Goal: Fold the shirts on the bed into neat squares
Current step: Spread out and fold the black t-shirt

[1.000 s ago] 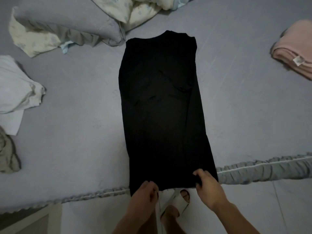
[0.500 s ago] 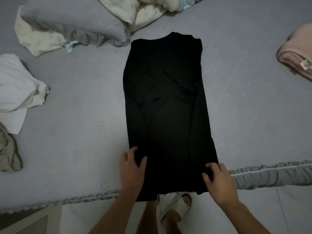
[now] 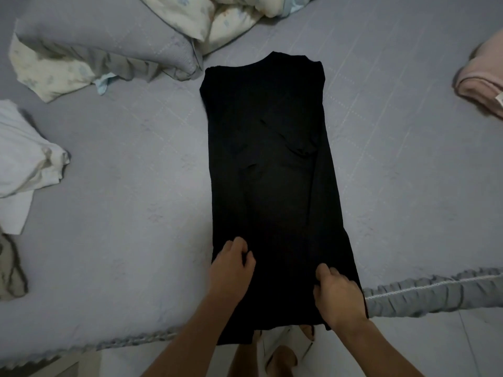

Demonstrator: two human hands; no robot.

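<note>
In the head view, a black shirt [image 3: 268,186] is laid lengthwise mid-frame on the bed [image 3: 136,213], its hem hidden behind both hands. Its lower edges are pinched by curled fingers of the left hand [image 3: 231,270] and right hand [image 3: 337,295]. The pink towel's [image 3: 481,83] label is unreadable.

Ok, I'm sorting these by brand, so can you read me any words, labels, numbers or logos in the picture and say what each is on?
No text can be read here.
Small white tag on the folded pink cloth at the right edge: too small and blurred to read.
Long black shirt gripped near its hem by the left hand and right hand: no print or label visible.
</note>
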